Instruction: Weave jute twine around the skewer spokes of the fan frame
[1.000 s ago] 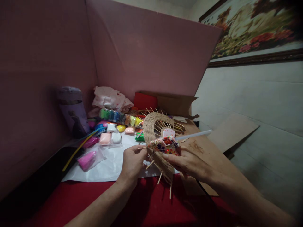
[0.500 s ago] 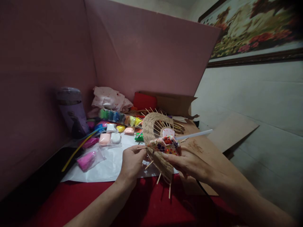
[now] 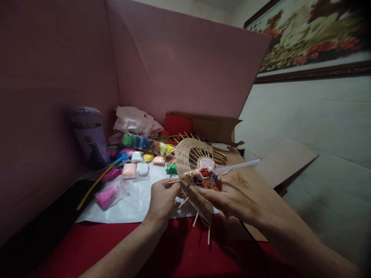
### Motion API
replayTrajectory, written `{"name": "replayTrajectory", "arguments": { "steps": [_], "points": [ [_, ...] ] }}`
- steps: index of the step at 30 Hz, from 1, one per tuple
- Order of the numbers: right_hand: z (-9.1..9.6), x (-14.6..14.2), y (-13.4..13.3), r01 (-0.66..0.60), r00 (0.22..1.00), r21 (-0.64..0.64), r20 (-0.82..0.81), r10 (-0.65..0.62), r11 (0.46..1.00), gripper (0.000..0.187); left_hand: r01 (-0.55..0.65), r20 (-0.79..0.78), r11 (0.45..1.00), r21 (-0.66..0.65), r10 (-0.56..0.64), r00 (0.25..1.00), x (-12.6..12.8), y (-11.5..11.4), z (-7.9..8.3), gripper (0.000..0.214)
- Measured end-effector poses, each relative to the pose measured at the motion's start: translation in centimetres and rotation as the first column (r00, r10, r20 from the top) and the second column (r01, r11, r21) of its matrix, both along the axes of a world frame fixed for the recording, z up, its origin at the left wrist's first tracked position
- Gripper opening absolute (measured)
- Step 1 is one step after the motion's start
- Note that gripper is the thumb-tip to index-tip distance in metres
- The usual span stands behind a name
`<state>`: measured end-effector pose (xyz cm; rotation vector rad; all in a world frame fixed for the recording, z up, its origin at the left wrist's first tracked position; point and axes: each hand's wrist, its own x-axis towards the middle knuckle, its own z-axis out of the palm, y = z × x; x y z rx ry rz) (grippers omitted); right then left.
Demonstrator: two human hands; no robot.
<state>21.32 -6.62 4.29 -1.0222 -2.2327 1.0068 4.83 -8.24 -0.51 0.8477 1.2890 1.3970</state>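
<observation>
A twine-wound basket frame (image 3: 188, 162) with wooden sticks poking out of it stands on edge between my hands. My left hand (image 3: 162, 199) is closed in a pinch on one of its sticks at the left side. My right hand (image 3: 228, 200) grips a glue gun (image 3: 203, 177) wrapped in a bright flower print, pressed against the frame. A white glue stick (image 3: 237, 166) juts out of the gun to the right.
Small bags of coloured clay (image 3: 139, 154) lie on white paper (image 3: 130, 204) over a red cloth (image 3: 116, 247). A purple bottle (image 3: 89, 135) stands at left, a pink cloth (image 3: 133, 120) behind. Pink boards (image 3: 179, 65) wall the back. Cardboard (image 3: 252, 185) lies at right.
Almost nothing: both hands keep their grip, and the basket frame and glue gun shift only slightly.
</observation>
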Motion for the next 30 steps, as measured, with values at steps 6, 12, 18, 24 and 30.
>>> {"name": "replayTrajectory", "arguments": {
  "steps": [6, 12, 18, 24, 30],
  "points": [
    [-0.49, 0.66, 0.34, -0.097, 0.995, 0.057, 0.032, 0.095, 0.994, 0.024, 0.002, -0.022, 1.000, 0.000, -0.002, 1.000, -0.04, -0.05, 0.09, 0.015],
    [-0.54, 0.81, 0.31, -0.095, 0.994, 0.045, 0.061, 0.092, 0.994, 0.027, -0.003, -0.004, 1.000, 0.001, 0.003, 1.000, 0.02, 0.00, 0.05, 0.016],
    [-0.54, 0.40, 0.30, -0.044, 0.997, 0.040, 0.060, 0.041, 0.998, 0.028, -0.013, 0.001, 1.000, 0.007, 0.013, 1.000, -0.02, 0.06, -0.02, 0.016],
    [-0.91, 0.72, 0.37, -0.042, 0.997, 0.051, 0.070, 0.038, 0.998, 0.024, -0.010, 0.006, 1.000, 0.007, 0.010, 1.000, -0.03, 0.08, 0.04, 0.015],
    [-0.46, 0.41, 0.26, -0.059, 0.996, 0.039, 0.062, 0.057, 0.997, 0.025, -0.004, 0.006, 1.000, 0.006, 0.003, 1.000, -0.04, 0.19, -0.18, 0.018]
  ]
}}
